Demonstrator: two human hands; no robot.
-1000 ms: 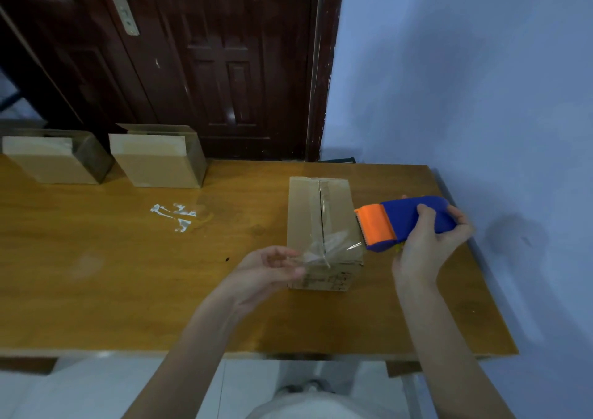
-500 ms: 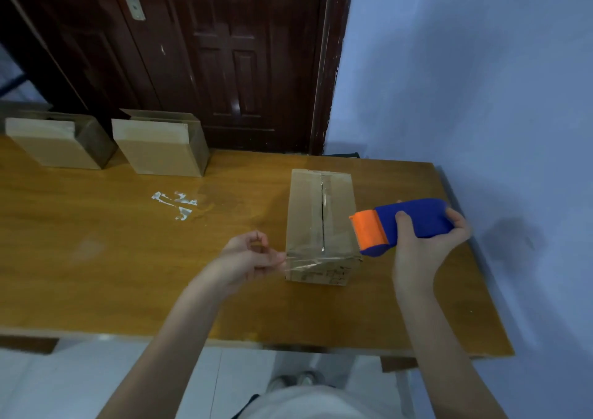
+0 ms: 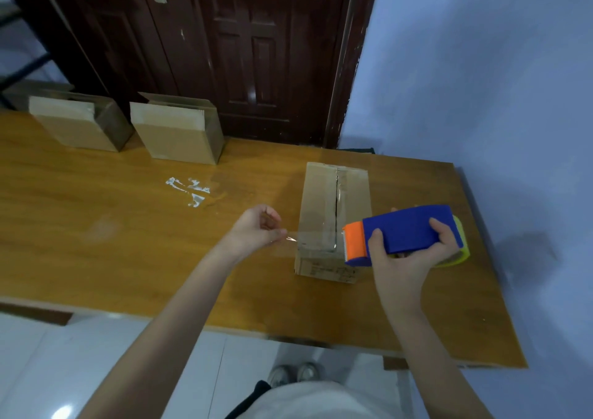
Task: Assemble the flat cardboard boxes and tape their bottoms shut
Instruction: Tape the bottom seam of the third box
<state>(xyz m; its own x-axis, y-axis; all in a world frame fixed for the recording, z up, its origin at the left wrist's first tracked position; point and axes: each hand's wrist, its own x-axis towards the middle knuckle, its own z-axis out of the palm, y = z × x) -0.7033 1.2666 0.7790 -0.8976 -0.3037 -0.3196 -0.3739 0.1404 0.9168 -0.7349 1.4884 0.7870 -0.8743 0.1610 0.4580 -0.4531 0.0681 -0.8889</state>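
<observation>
Right now the left hand [image 3: 256, 231] is pinching the free end of the clear tape [image 3: 316, 242], likely keeping it taut across the near end of the cardboard box [image 3: 333, 213], which is sitting bottom-up right of table [image 3: 96, 226] centre. Rightward, the right hand [image 3: 407, 258] is gripping the blue dispenser [image 3: 404, 235]. Far left, two assembled boxes [image 3: 173, 130] are standing clear; nothing is blocking the seam.

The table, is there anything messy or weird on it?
Yes. White, torn-looking scraps are stuck on the wooden table, left of the box being taped; I can't tell what they are. That box's middle seam gapes dark, though clear tape seems to lie along it.
</observation>
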